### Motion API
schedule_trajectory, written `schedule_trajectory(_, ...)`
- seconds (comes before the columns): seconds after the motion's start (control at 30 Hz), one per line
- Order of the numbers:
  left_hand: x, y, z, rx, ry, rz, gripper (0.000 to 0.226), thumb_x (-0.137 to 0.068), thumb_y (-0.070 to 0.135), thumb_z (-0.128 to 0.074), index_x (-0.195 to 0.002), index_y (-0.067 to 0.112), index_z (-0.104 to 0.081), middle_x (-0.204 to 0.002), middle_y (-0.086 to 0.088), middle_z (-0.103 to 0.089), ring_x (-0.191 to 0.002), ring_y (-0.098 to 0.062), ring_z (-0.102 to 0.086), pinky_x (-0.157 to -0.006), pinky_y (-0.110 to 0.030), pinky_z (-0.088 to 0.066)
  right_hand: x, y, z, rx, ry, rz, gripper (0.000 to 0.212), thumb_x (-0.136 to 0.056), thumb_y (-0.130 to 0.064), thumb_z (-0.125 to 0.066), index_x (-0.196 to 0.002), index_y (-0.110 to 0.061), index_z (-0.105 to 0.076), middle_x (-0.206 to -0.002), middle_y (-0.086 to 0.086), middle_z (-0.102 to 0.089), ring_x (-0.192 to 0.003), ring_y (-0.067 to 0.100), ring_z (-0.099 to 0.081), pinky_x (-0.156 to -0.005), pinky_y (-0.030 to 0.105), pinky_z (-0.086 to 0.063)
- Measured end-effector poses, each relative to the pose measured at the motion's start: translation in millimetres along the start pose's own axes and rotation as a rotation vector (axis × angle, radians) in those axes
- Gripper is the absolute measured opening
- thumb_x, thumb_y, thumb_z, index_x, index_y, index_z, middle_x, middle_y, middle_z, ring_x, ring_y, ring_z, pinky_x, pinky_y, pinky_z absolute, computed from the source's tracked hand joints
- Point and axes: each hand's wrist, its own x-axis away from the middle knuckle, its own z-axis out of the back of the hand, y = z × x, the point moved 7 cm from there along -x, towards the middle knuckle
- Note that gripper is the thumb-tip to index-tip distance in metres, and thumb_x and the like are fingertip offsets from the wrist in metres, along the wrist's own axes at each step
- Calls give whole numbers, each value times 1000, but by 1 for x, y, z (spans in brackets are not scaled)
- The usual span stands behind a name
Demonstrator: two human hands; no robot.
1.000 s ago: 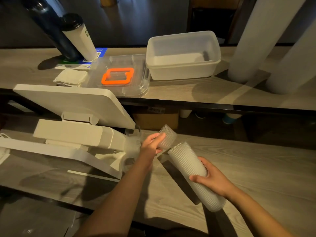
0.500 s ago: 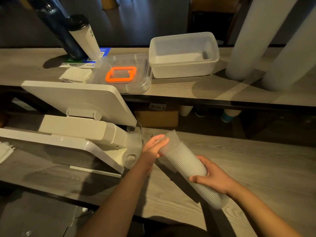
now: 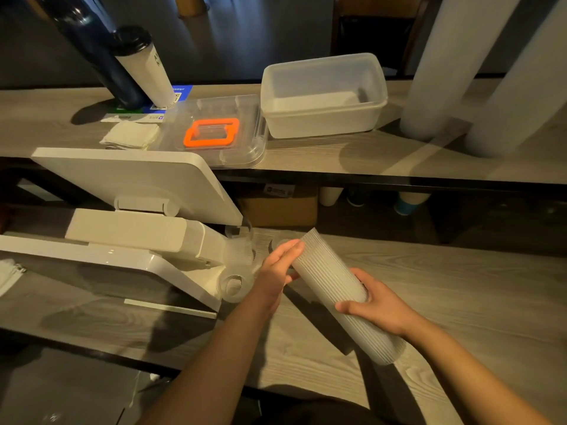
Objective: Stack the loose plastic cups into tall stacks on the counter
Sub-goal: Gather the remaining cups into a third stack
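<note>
Both your hands are on the stack of cups [image 3: 331,286], held tilted over the table [image 3: 460,302].

Your right hand [image 3: 379,308] is curled round the middle of the stack, thumb on the near side, fingers wrapped over the far side. Your left hand [image 3: 277,266] lies along the upper, far end of the stack with fingers nearly straight, pressing against its side. The stack leans from that upper end down toward you and to the right, its lower end close to the table. Just left of the stack, loose cups [image 3: 236,283] lie against the foot of the white screen stand [image 3: 147,240]. Beyond the stack, on the raised shelf [image 3: 337,154], sit a plastic tub [image 3: 322,96] and a clear lid with an orange frame [image 3: 211,131].
</note>
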Motion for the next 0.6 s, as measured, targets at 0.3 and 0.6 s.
schedule_trajectory(0.3,-22,-8,-1,-95,8,60,77,-78,70,-57,-139,23,-53,-130,-1,-62,-123,-20,-56,-106,-40,-44,-16,1,10,19,40,-3,74,-78,-45,-80,-137,-42,-35,-124,-20,-50,-110,3,-52,-83,20,-47)
schedule_trajectory(0.6,-73,-6,36,-861,358,-177,80,-77,44,-79,-145,25,-41,-142,-1,-43,-131,-22,-44,-108,-46,-43,-22,38,26,28,123,-86,83,-74,-55,-79,-141,-39,-33,-132,-12,-47,-114,6,-50,-86,24,-47)
